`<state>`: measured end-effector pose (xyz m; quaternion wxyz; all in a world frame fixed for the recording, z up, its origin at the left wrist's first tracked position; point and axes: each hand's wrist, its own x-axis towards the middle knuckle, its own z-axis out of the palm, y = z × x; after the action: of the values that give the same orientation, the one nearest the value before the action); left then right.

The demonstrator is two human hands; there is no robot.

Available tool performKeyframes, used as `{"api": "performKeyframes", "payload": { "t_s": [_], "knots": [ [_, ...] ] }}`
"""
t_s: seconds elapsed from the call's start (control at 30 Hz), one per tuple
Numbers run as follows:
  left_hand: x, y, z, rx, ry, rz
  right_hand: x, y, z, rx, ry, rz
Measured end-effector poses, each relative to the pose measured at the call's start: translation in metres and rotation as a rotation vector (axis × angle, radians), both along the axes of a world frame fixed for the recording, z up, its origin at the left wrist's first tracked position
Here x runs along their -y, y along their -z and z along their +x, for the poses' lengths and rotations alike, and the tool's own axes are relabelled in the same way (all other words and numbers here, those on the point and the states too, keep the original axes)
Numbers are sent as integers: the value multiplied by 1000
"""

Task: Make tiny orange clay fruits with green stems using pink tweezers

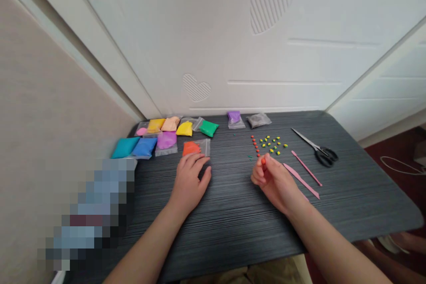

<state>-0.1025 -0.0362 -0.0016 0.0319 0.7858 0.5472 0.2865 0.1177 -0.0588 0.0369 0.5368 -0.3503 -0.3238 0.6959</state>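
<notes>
My right hand [274, 179] pinches a small orange ball of modelling clay [263, 161] between thumb and fingers, raised over the table. My left hand [191, 179] rests with fingers spread apart, its fingertips at the near edge of a zip bag of orange clay [192, 147]. Just beyond my right hand lies a short column of small orange clay pieces [255, 144]. Beside it several yellow-and-green clay pieces [273, 145] are scattered. To the right of that hand lie a pink clay knife [302, 180] and a thin pink clay tool [306, 168].
Black-handled scissors [316, 147] lie at the right. Bags of clay line the back left, among them green [209, 128], blue [144, 147] and teal [125, 147]. A purple bag [234, 118] and a grey bag [258, 120] lie by the white panel [206, 44] behind the dark table [226, 226].
</notes>
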Motion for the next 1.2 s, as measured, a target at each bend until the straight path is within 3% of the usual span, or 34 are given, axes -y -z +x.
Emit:
{"api": "performKeyframes", "payload": {
  "t_s": [0.2, 0.33, 0.5, 0.63, 0.8, 1.03, 1.2],
  "knots": [
    [0, -2, 1, -6, -135, 76, -9, -10, 22, 180, -167, 123],
    [0, -3, 0, -3, -241, 106, -8, -6, 25, 596, -284, 263],
    [1, -3, 1, 12, -309, 137, 8, 3, 15, 1078, -328, 667],
    [3, -3, 2, 56, -333, 141, 13, 17, 9, 1286, -333, 807],
    [5, -5, 3, 67, -273, 126, 4, 28, 10, 1588, -269, 963],
    [4, -5, -1, 127, -220, 112, 7, 32, 11, 1736, -238, 1039],
    [2, -4, -3, 147, -191, 93, 9, 29, 14, 1749, -336, 1040]
  ]
}}
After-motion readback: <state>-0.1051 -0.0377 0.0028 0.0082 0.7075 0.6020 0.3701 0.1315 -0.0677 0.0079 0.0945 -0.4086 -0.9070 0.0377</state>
